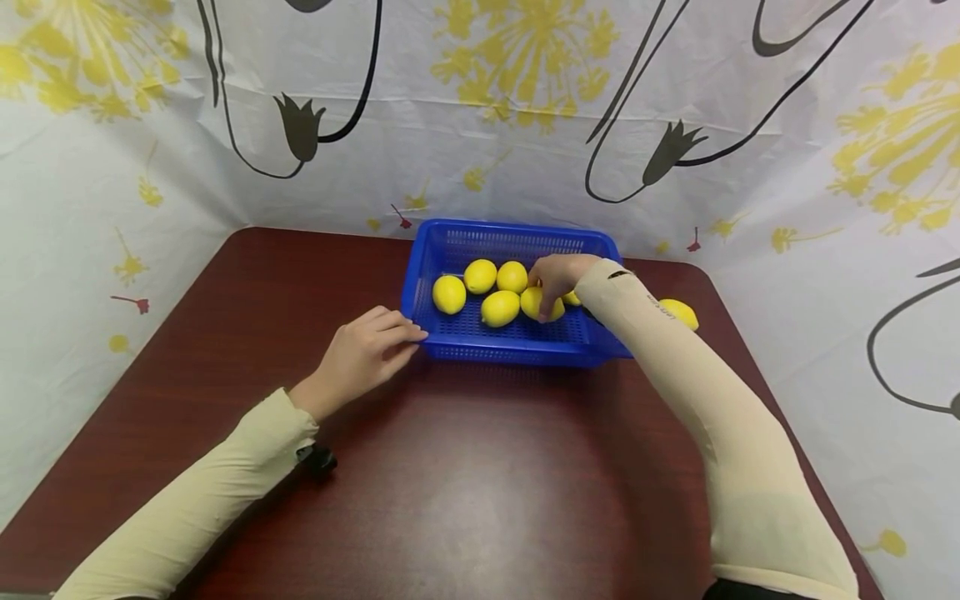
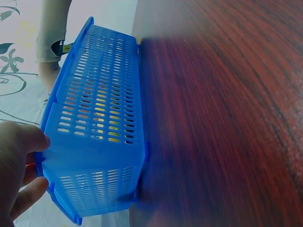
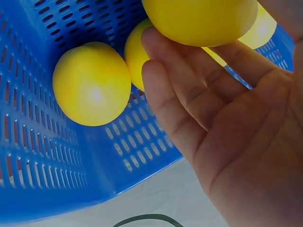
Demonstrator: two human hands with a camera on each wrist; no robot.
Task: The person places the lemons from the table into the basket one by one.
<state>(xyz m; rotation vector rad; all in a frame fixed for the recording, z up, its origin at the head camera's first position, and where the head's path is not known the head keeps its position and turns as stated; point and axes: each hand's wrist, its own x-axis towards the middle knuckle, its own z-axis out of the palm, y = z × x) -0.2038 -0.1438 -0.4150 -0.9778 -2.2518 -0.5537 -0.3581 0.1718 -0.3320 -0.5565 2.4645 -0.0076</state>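
Note:
A blue plastic basket (image 1: 495, 353) with slotted walls holds several yellow lemons (image 1: 448, 295). My left hand (image 1: 371, 343) pinches its near left corner; the left wrist view shows thumb and fingers on either side of the rim. Inside, toward the right, my right hand (image 1: 561, 275) holds a lemon (image 1: 542, 305) between thumb and fingers. In the right wrist view that lemon (image 3: 203, 21) lies against the fingers, the upper part of it cut off by the frame. Another lemon (image 3: 92, 84) sits apart near the basket corner. The right hand partly hides a lemon (image 1: 572, 298) beside it.
One lemon (image 1: 678, 314) is outside the basket on the right, partly behind the right forearm. The dark red-brown wooden table (image 1: 480, 467) carries the basket near its far edge. A white curtain (image 1: 480, 183) with flower prints hangs behind and at both sides.

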